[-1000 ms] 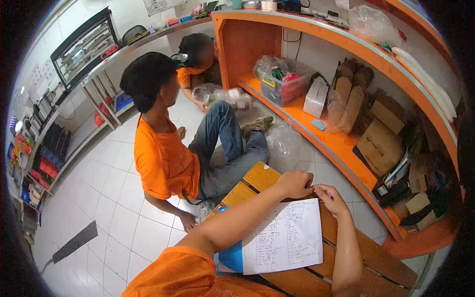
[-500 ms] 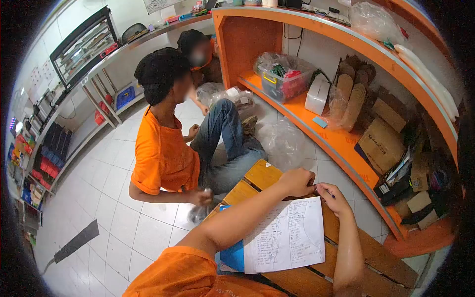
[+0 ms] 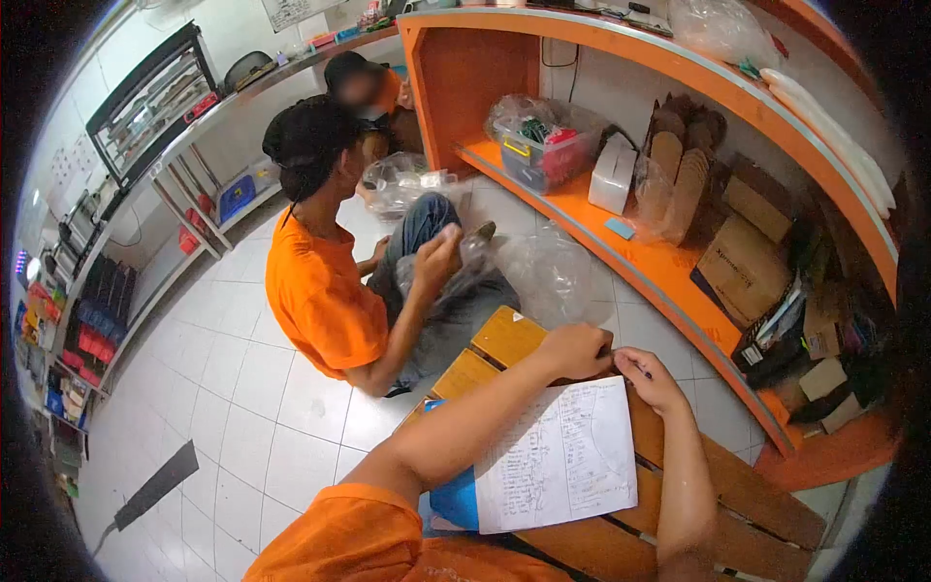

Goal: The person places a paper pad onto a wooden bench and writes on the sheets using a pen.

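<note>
My left hand (image 3: 579,351) is closed above the top edge of an open notebook (image 3: 558,458); anything inside its curled fingers is hidden. Close beside it on the right, my right hand (image 3: 652,376) is closed around a dark pen (image 3: 646,372), of which only a small part shows. Both hands nearly meet at their fingertips. Handwriting covers the notebook's white pages, and its blue cover (image 3: 456,500) sticks out at the left. Beneath lies a slatted wooden table (image 3: 756,487). My left forearm crosses over the upper left of the notebook.
A co-worker in orange (image 3: 320,291) sits on the floor beyond the table, clear plastic near the raised hand. Another person (image 3: 364,97) is farther back. Orange shelving (image 3: 621,247) on the right holds a plastic bin (image 3: 548,155) and cardboard boxes (image 3: 745,272). Metal racks (image 3: 160,272) line the left.
The nearer co-worker's arm has risen from beside the table to knee height, with clear plastic now near it. The view has shifted slightly. My hands keep nearly the same pose.
</note>
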The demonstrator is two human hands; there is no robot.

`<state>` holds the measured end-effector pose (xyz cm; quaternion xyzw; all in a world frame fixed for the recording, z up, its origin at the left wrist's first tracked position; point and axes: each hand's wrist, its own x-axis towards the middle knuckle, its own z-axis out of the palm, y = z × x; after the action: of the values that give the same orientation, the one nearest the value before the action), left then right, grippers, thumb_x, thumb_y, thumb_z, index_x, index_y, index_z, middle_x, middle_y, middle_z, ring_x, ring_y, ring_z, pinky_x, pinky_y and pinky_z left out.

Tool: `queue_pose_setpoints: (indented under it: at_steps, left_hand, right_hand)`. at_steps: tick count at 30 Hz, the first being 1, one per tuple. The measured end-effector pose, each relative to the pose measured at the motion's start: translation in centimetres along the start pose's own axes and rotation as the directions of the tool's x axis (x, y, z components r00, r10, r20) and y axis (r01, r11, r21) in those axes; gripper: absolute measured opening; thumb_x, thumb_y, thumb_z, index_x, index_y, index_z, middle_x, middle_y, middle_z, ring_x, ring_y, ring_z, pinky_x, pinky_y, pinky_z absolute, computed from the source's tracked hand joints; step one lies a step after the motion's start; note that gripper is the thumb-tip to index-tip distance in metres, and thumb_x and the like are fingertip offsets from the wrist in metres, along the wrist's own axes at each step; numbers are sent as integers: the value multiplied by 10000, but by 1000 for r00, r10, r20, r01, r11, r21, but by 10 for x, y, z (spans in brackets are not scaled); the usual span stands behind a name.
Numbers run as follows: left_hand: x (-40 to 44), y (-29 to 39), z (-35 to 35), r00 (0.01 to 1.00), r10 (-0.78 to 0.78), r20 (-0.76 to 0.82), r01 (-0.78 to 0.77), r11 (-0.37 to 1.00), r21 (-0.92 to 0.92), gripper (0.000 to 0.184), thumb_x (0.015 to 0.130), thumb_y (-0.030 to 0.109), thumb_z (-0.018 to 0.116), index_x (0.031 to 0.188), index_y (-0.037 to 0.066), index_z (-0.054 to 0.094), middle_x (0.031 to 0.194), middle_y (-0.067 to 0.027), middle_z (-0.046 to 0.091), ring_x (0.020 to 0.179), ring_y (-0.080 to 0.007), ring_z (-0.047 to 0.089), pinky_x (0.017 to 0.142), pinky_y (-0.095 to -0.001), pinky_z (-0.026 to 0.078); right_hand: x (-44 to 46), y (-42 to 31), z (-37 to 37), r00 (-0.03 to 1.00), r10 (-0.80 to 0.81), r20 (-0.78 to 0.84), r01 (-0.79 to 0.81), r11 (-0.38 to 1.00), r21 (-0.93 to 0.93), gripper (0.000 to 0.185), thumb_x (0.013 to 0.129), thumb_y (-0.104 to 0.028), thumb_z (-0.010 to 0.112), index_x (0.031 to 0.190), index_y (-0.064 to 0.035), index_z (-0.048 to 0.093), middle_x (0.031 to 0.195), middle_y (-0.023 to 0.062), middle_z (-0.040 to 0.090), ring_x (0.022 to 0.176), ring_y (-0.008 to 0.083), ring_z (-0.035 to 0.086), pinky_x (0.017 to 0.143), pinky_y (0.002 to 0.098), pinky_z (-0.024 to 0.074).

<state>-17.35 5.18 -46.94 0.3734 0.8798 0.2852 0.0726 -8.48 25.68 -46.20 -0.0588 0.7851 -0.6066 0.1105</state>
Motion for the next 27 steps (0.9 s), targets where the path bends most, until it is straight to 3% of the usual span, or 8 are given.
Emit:
queue_pose_setpoints:
  at_steps: [5, 8, 9, 12, 15, 21, 24, 27]
  left_hand:
    - [-2, 7, -7, 1000, 13, -28, -14, 999, -32, 364, 901, 429, 702, 1007, 84, 747, 939, -220, 761, 900, -438, 739, 799, -555, 574]
    - [-3, 13, -3, 998, -34, -51, 38, 996, 81, 356, 894, 415, 694, 977, 77, 770, 919, -226, 763, 898, -436, 743, 802, -550, 581]
    - [-7, 17, -3, 998, -42, -50, 46, 995, 84, 363, 902, 422, 691, 972, 77, 776, 924, -222, 766, 904, -430, 746, 809, -543, 585]
    - [-16, 23, -8, 995, -82, -62, 87, 992, 94, 387, 925, 445, 682, 956, 75, 793, 941, -211, 776, 920, -412, 754, 830, -523, 596]
    - [-18, 23, -8, 991, -117, -63, 123, 986, 114, 387, 941, 444, 665, 963, 80, 796, 938, -214, 775, 915, -413, 756, 831, -523, 600]
    - [-25, 20, -8, 988, -143, -56, 148, 984, 102, 362, 939, 406, 637, 999, 72, 763, 961, -224, 765, 928, -425, 749, 827, -554, 587]
    - [-23, 11, 1, 985, -157, -78, 162, 984, 70, 334, 911, 393, 674, 938, 81, 789, 942, -218, 773, 914, -413, 757, 816, -529, 602]
    - [-21, 3, -2, 991, -109, -82, 114, 991, 67, 314, 893, 373, 688, 939, 78, 788, 943, -226, 769, 920, -417, 754, 812, -530, 601]
  right_hand:
    - [9, 19, -3, 988, -149, -27, 133, 941, -312, 406, 1098, -352, 608, 1117, 36, 728, 977, 99, 761, 850, 159, 624, 808, 308, 511]
    - [6, 18, -4, 991, -98, -91, 60, 932, -357, 419, 1090, -370, 611, 1092, 31, 735, 921, 143, 765, 770, 182, 623, 749, 335, 521]
    - [2, 10, -2, 993, -84, -86, 56, 957, -286, 433, 1088, -380, 605, 1095, 34, 733, 907, 146, 758, 773, 187, 642, 748, 341, 523]
    - [3, 19, 2, 994, -61, -96, 35, 969, -246, 453, 1103, -401, 577, 1107, 23, 739, 979, 97, 771, 895, 156, 658, 831, 329, 523]
    - [10, 21, 4, 990, -108, -88, 62, 906, -420, 464, 1098, -415, 582, 1099, 18, 749, 904, 132, 767, 842, 177, 694, 794, 335, 543]
    - [7, 18, 8, 984, -160, -81, 127, 941, -313, 466, 1102, -416, 573, 1075, 18, 738, 864, 117, 744, 777, 162, 638, 738, 340, 520]
    - [13, 32, 4, 984, -162, -67, 140, 956, -258, 470, 1104, -423, 571, 1065, 15, 738, 833, 85, 713, 760, 145, 598, 714, 319, 498]
    - [16, 29, 1, 992, -124, 2, 121, 965, -235, 405, 1123, -328, 552, 1060, 36, 717, 981, 77, 746, 925, 143, 630, 847, 303, 502]
